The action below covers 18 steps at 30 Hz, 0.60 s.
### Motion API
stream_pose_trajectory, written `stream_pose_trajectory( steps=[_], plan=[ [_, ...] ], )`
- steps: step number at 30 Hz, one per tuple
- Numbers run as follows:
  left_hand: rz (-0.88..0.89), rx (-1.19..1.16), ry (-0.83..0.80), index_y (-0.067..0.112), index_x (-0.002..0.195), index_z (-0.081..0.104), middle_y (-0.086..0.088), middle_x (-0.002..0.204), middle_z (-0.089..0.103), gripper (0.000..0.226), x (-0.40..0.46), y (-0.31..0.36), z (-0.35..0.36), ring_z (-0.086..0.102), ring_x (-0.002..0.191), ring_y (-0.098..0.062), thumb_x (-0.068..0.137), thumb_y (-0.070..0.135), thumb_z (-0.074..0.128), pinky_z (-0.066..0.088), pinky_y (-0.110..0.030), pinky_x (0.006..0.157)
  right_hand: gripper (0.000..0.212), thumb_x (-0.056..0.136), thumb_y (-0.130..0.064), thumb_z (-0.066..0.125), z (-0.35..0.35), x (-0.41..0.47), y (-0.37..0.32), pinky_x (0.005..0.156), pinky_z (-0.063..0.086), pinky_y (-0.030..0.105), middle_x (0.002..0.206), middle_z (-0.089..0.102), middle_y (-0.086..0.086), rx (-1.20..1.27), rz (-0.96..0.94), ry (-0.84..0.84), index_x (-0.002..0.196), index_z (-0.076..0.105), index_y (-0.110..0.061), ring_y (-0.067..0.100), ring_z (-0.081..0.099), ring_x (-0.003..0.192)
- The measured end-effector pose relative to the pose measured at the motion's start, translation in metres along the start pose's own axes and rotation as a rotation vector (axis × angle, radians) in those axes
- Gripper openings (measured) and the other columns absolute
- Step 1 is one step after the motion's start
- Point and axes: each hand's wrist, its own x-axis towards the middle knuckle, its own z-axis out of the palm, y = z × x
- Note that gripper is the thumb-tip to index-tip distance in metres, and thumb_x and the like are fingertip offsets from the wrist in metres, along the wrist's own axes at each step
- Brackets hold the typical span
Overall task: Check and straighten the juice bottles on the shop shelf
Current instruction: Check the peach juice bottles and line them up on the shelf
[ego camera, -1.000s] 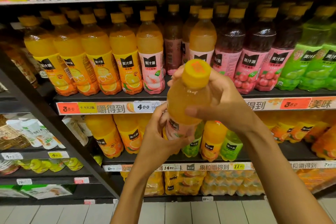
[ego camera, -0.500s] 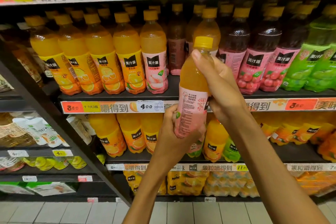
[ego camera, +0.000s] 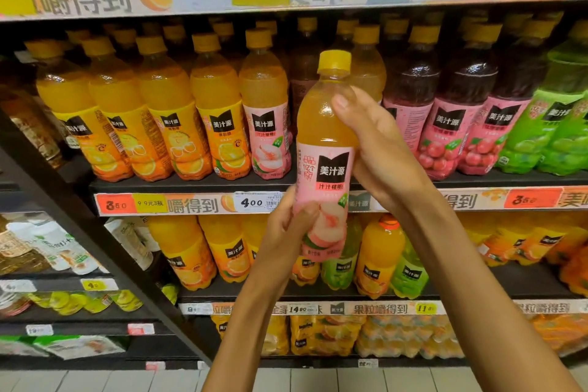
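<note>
1 peach bottle (ego camera: 324,149) is held upright off the shelf (ego camera: 191,184), label outward: left grip (ego camera: 286,232) around its base, right grip (ego camera: 381,153) around its shoulder. Replacement in the row (a gap beside the shelved peach bottle (ego camera: 269,124)) seemingly remains.

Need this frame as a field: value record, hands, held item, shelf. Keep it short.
held item: peach juice bottle, pink label, yellow cap, upright, front of label to camera
left hand: grips the bottle's lower part, thumb across the label
right hand: holds the bottle's upper body, thumb on the clear part
bottle position: off the shelf, in front of the middle shelf
shelf gap: front slot behind the bottle, right of the shelved peach bottle
neighbours: orange bottles left, red-label bottles right
</note>
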Motion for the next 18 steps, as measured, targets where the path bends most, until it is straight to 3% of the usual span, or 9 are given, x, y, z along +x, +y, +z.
stream_pose_trajectory(
  steps=[4, 7, 9, 14, 16, 18],
  plan=[
    [0.149, 0.178, 0.052, 0.027, 0.127, 0.046, 0.013, 0.11, 0.068, 0.06, 0.014, 0.003, 0.004, 0.065, 0.1, -0.004, 0.072, 0.04, 0.065, 0.052, -0.016, 0.073, 0.052, 0.09, -0.027, 0.055, 0.003, 0.009, -0.001, 0.087, 0.05, 0.03, 0.117, 0.062, 0.006, -0.105, -0.097, 0.09, 0.137, 0.042, -0.009, 0.012, 0.063, 0.102],
    [0.261, 0.438, 0.207, 0.03, 0.129, 0.045, 0.002, 0.123, 0.055, 0.062, 0.028, 0.002, 0.005, 0.055, 0.112, -0.004, 0.073, 0.037, 0.071, 0.046, -0.012, 0.085, 0.059, 0.088, -0.03, 0.056, 0.006, 0.017, 0.0, 0.104, 0.044, 0.043, 0.135, 0.052, 0.01, -0.251, -0.198, 0.143, 0.14, 0.038, -0.008, 0.02, 0.053, 0.123],
    [0.327, 0.555, 0.347, 0.026, 0.131, 0.045, -0.002, 0.125, 0.048, 0.064, 0.039, -0.002, 0.004, 0.049, 0.116, -0.005, 0.077, 0.023, 0.077, 0.042, -0.007, 0.088, 0.059, 0.089, -0.028, 0.056, 0.005, 0.023, 0.002, 0.11, 0.036, 0.046, 0.141, 0.046, 0.01, -0.375, -0.27, 0.152, 0.141, 0.036, -0.006, 0.02, 0.044, 0.132],
    [0.281, 0.51, 0.508, 0.014, 0.131, 0.053, -0.001, 0.128, 0.054, 0.058, 0.052, -0.014, 0.007, 0.052, 0.12, -0.014, 0.078, 0.014, 0.077, 0.046, -0.037, 0.101, 0.053, 0.092, -0.013, 0.06, -0.002, 0.034, 0.015, 0.109, 0.038, 0.034, 0.137, 0.047, 0.002, -0.415, -0.28, 0.098, 0.139, 0.037, -0.005, 0.011, 0.045, 0.13],
    [0.277, 0.523, 0.528, 0.014, 0.131, 0.053, 0.0, 0.129, 0.053, 0.057, 0.053, -0.018, 0.007, 0.051, 0.121, -0.014, 0.08, 0.017, 0.076, 0.046, -0.039, 0.1, 0.052, 0.091, -0.012, 0.061, -0.004, 0.037, 0.018, 0.106, 0.039, 0.026, 0.134, 0.049, -0.003, -0.44, -0.297, 0.104, 0.138, 0.039, -0.006, 0.005, 0.046, 0.127],
    [0.299, 0.549, 0.552, 0.017, 0.131, 0.052, 0.002, 0.128, 0.052, 0.055, 0.054, -0.021, 0.008, 0.051, 0.12, -0.011, 0.08, 0.018, 0.075, 0.046, -0.035, 0.099, 0.054, 0.089, -0.018, 0.064, -0.005, 0.04, 0.019, 0.105, 0.041, 0.026, 0.133, 0.051, 0.0, -0.534, -0.35, 0.152, 0.137, 0.043, -0.005, 0.008, 0.048, 0.126]
  ],
)
